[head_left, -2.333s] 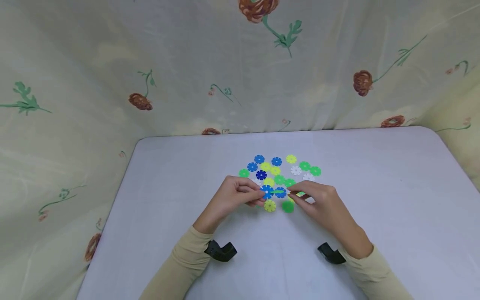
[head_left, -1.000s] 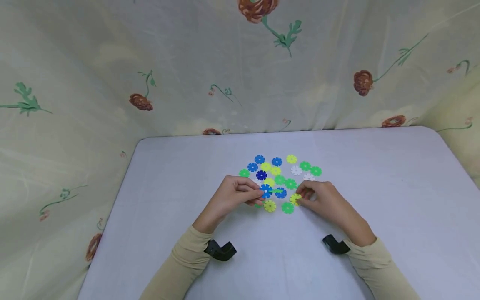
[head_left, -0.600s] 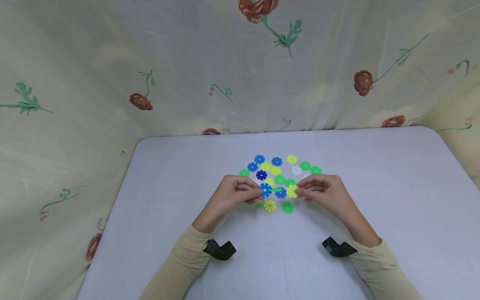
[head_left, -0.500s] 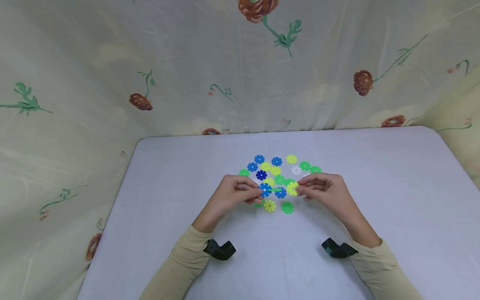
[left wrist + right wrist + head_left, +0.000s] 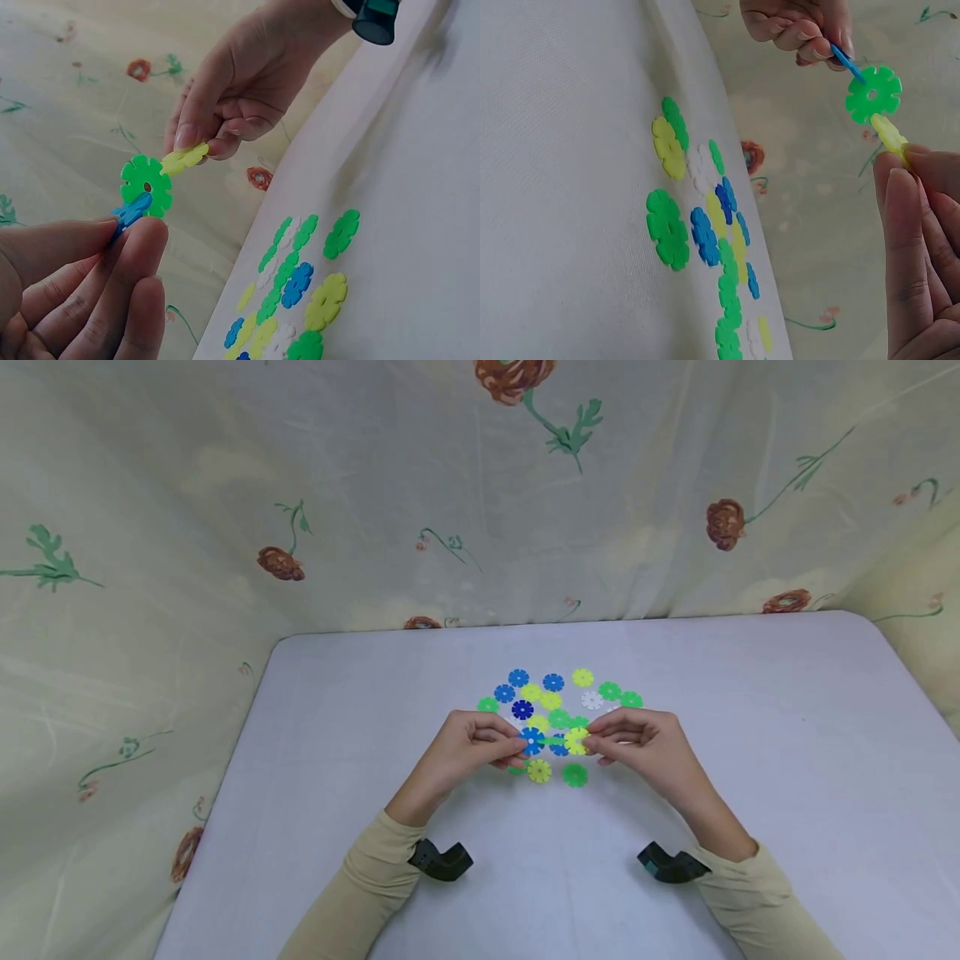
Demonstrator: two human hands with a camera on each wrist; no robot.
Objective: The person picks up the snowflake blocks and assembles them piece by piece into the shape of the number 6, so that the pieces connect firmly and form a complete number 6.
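My left hand [image 5: 480,743] pinches a blue notched plastic disc [image 5: 531,741] between thumb and fingers, above the table. A green notched disc [image 5: 136,174] is slotted onto the blue one, turned at an angle to it; the head view shows it nearly edge-on. On the other side, my right hand [image 5: 645,745] pinches a yellow notched disc [image 5: 887,133] by its outer edge. The yellow disc's near edge meets the green disc's rim in both wrist views. Whether their slots are engaged, I cannot tell.
Several loose discs lie on the white table [image 5: 360,710] beneath and beyond the hands. Among them are a dark blue disc [image 5: 522,710], a white disc [image 5: 592,701] and a green disc [image 5: 575,775]. A flowered curtain [image 5: 360,527] hangs behind the table.
The right hand has taken the yellow disc from the right of the pile, lifted it, and brought it left against the green disc. The left hand has stayed nearly still.
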